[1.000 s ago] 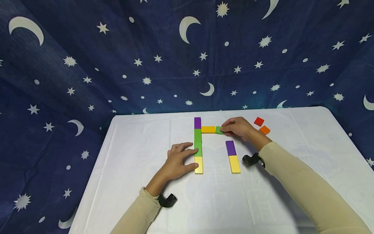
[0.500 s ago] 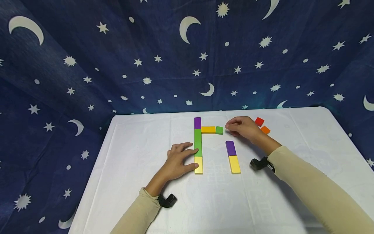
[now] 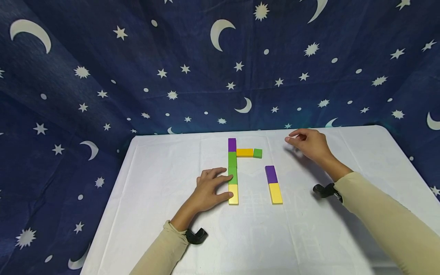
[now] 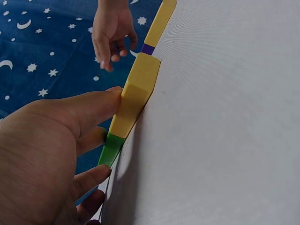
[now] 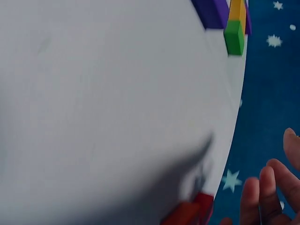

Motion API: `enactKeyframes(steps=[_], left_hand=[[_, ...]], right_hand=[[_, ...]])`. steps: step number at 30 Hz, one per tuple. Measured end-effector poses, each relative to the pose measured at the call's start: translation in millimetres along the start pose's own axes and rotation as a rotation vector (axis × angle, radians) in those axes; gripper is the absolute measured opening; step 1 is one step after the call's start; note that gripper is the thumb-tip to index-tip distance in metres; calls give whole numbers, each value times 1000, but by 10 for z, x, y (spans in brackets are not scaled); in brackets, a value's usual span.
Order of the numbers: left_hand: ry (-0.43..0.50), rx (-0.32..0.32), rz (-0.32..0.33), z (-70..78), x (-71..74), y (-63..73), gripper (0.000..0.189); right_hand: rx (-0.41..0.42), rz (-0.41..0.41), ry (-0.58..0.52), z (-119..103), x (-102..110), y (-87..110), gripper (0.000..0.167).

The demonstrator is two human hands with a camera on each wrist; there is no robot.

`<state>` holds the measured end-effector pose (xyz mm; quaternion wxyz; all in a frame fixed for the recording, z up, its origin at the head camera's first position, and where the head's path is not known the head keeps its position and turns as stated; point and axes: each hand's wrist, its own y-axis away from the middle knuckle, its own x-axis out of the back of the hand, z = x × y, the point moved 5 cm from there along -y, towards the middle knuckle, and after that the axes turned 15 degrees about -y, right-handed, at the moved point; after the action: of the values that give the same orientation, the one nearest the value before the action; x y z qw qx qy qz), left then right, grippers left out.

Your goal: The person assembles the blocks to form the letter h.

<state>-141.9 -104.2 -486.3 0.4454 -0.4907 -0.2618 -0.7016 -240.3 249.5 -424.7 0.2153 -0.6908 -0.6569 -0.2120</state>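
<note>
On the white table, a column of blocks runs from a purple block (image 3: pixel 232 145) through two green blocks (image 3: pixel 232 159) to a yellow block (image 3: pixel 233 198). My left hand (image 3: pixel 209 189) rests its thumb on the yellow block and a fingertip on the lower green one. An amber block (image 3: pixel 245 153) and a small green block (image 3: pixel 258 153) extend rightward from the column's upper part. Over the table's back right, my right hand (image 3: pixel 311 146) is raised with loosely bent fingers and nothing in them. Below it, the right wrist view shows a red block (image 5: pixel 204 202) and an orange block (image 5: pixel 182 214).
Right of the column, a purple block (image 3: pixel 271 174) and a yellow block (image 3: pixel 275 193) lie end to end. The white-covered table (image 3: pixel 154 160) ends at the back against a dark blue cloth (image 3: pixel 192 46) with moons and stars.
My right hand has let go of the small green block and moved right and back, now hiding the red and orange blocks in the head view. The left hand has stayed put.
</note>
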Motion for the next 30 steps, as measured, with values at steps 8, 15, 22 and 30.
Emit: enactKeyframes(steps=[8, 15, 22, 30], left_hand=[[-2, 3, -6, 2, 8, 2, 58], [-3, 1, -10, 0, 6, -2, 59], [-6, -9, 2, 2, 9, 1, 59], [-2, -8, -2, 2, 7, 3, 59]], right_hand=[[-59, 40, 85, 163, 240, -80, 53], [-124, 31, 93, 334, 352, -117, 58], [-153, 6, 123, 491, 375, -128, 55], [-206, -6, 59, 642, 371, -144, 59]])
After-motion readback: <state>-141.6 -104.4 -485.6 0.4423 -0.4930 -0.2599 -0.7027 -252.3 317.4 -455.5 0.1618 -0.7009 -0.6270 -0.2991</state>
